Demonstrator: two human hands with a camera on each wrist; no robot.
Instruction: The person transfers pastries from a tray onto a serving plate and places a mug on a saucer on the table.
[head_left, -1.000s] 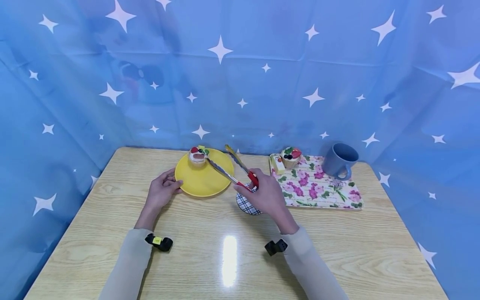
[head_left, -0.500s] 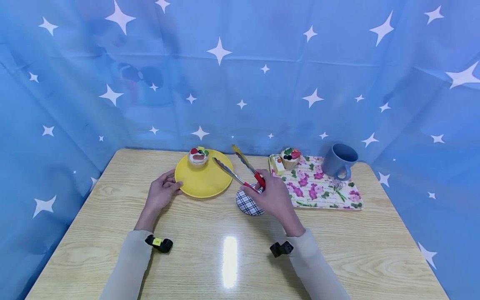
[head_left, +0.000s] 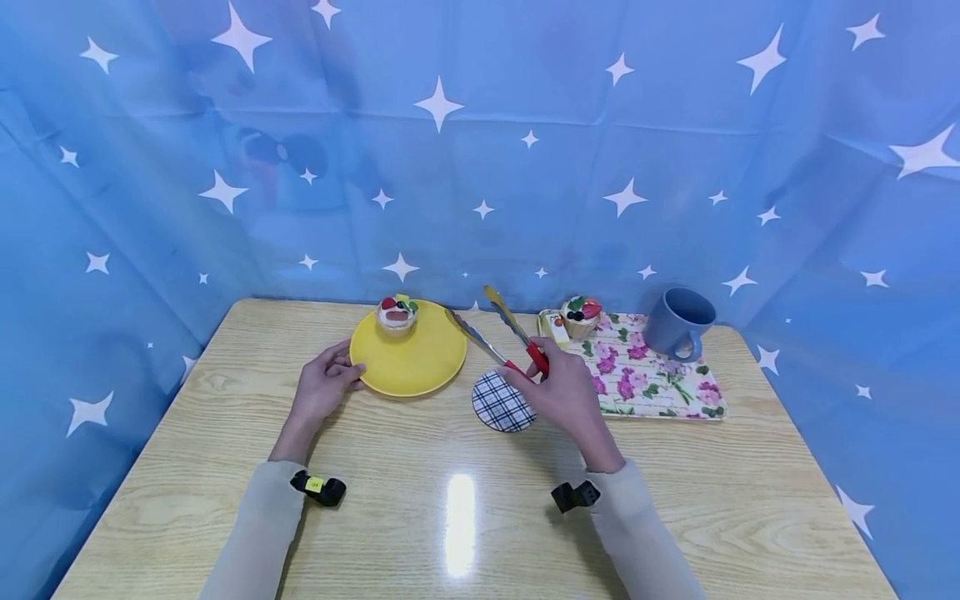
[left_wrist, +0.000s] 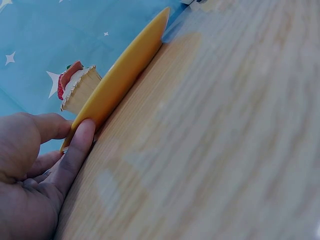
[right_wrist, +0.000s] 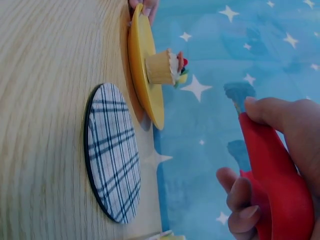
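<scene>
A blue curtain with white four-pointed stars [head_left: 555, 50] hung behind everything, and a pale wood-grain table [head_left: 375, 517] ran up to it. On the table's right lay a flower-printed rectangular tray [head_left: 637, 396]; farther left was a round yellow plate [head_left: 412, 364]. A pair of red-handled metal tongs [head_left: 512, 320] was held up between the two, its arms splayed, nothing between the tips.

I could see the person's left hand [head_left: 322, 385] pinching the near-left rim of the plate, fingers above and below the edge. The right hand [head_left: 558, 392] was wrapped around the tongs, thumb along one red handle and fingers curled about the other.

A grey-blue mug [head_left: 666, 329] stood upright toward the tray's back right, handle facing the near side. Just left of the right hand, a round plaid coaster [head_left: 501, 402] lay flat on the wood. A fruit-topped cupcake [head_left: 396, 318] sat upright on the plate near its far edge; a second cupcake [head_left: 580, 318] stood at the tray's back left, right beside a little yellow-and-white cake block [head_left: 556, 329], the smallest item there.
</scene>
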